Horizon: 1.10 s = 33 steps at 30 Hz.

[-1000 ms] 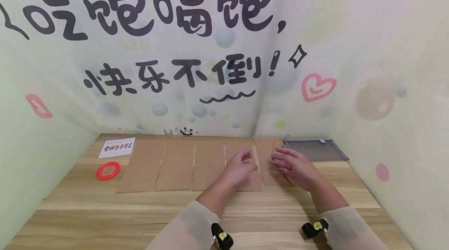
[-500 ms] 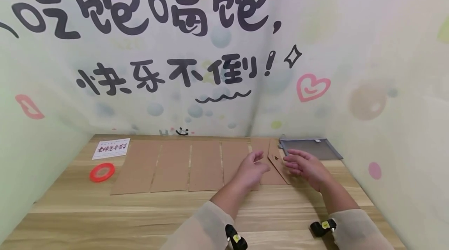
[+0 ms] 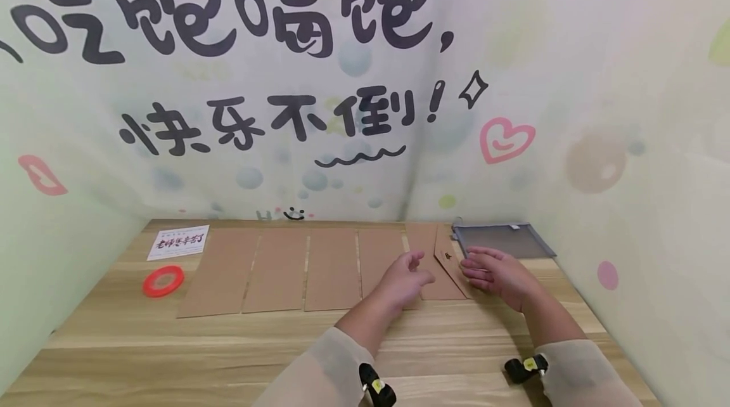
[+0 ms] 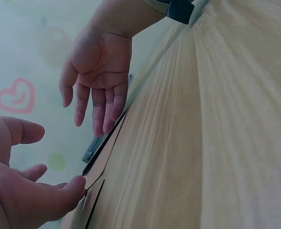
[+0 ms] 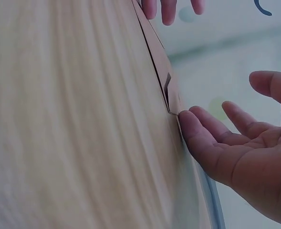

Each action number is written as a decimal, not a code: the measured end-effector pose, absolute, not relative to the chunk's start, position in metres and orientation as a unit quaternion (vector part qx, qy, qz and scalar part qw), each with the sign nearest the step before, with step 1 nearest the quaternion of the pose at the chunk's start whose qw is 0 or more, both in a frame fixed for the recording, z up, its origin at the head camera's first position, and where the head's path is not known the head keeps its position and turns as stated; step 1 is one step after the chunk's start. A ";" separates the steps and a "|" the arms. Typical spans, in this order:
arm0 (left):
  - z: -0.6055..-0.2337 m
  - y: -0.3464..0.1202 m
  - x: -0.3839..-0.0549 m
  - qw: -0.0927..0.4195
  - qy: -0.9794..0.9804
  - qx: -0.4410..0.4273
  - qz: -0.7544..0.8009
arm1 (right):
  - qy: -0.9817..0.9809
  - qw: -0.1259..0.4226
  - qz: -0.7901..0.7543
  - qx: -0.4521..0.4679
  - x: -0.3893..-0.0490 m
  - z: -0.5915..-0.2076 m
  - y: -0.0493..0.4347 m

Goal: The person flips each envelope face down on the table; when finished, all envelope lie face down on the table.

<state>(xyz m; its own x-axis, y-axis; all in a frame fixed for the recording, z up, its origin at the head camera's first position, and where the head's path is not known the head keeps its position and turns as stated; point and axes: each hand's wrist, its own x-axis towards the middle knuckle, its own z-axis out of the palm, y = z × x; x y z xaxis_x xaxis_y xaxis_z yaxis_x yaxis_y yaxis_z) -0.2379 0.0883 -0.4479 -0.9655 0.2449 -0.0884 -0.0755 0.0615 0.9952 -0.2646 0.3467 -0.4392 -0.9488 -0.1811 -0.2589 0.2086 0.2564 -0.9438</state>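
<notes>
My left hand point(image 3: 403, 281) hovers over the right part of a row of flat brown cardboard panels point(image 3: 332, 267), fingers relaxed and holding nothing. At the row's right end lies a cardboard piece with a slanted edge point(image 3: 450, 265) and a small dark mark, overlapping the panel point(image 3: 421, 241) beside it. My right hand point(image 3: 503, 279) is just right of this piece, palm turned inward, its fingertips right at the edge. In the right wrist view, its fingers point(image 5: 190, 125) appear loosely bent near the cardboard. The left wrist view shows both palms facing each other, with nothing gripped.
A grey mesh zip pouch point(image 3: 507, 243) lies behind my right hand. At the left are a white card point(image 3: 178, 242) with dark red writing and a red ring point(image 3: 163, 281) with a translucent centre. A printed cloth point(image 3: 365, 191) hangs behind the wooden table point(image 3: 188, 356).
Both hands have shifted right over the table, then stayed nearly still. The slanted cardboard piece, earlier mostly behind my right hand, now shows. The head view has turned slightly right.
</notes>
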 end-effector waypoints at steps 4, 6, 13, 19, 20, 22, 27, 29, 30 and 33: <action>-0.447 0.086 -0.238 0.128 0.719 0.059 0.681 | 0.769 0.162 -0.618 0.005 -0.266 -0.440 0.348; -0.446 0.086 -0.237 0.131 0.718 0.059 0.681 | 0.763 0.161 -0.626 0.006 -0.266 -0.441 0.350; -0.443 0.087 -0.234 0.139 0.736 0.074 0.659 | 0.748 0.156 -0.645 -0.003 -0.265 -0.439 0.356; -0.440 0.088 -0.228 0.158 0.738 0.093 0.649 | 0.733 0.153 -0.662 -0.015 -0.265 -0.435 0.357; -0.441 0.088 -0.228 0.160 0.737 0.095 0.650 | 0.733 0.154 -0.662 -0.021 -0.265 -0.434 0.356; -0.442 0.089 -0.228 0.157 0.735 0.102 0.652 | 0.731 0.156 -0.663 -0.037 -0.264 -0.433 0.352; -0.446 0.091 -0.230 0.157 0.730 0.111 0.656 | 0.727 0.163 -0.662 -0.080 -0.259 -0.427 0.340; -0.446 0.092 -0.231 0.161 0.725 0.112 0.660 | 0.725 0.164 -0.663 -0.085 -0.256 -0.423 0.335; -0.446 0.092 -0.231 0.161 0.722 0.114 0.663 | 0.723 0.165 -0.665 -0.085 -0.255 -0.422 0.333; -0.445 0.093 -0.230 0.160 0.712 0.117 0.674 | 0.718 0.168 -0.669 -0.088 -0.251 -0.419 0.327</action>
<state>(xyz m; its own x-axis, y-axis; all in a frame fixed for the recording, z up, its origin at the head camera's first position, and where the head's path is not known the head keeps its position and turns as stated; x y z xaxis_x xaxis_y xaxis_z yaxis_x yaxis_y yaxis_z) -0.2295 0.0929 -0.4455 -0.9218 0.3814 -0.0696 -0.0489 0.0638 0.9968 -0.2511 0.3274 -0.4189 -0.9277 -0.3524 -0.1235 0.0983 0.0886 -0.9912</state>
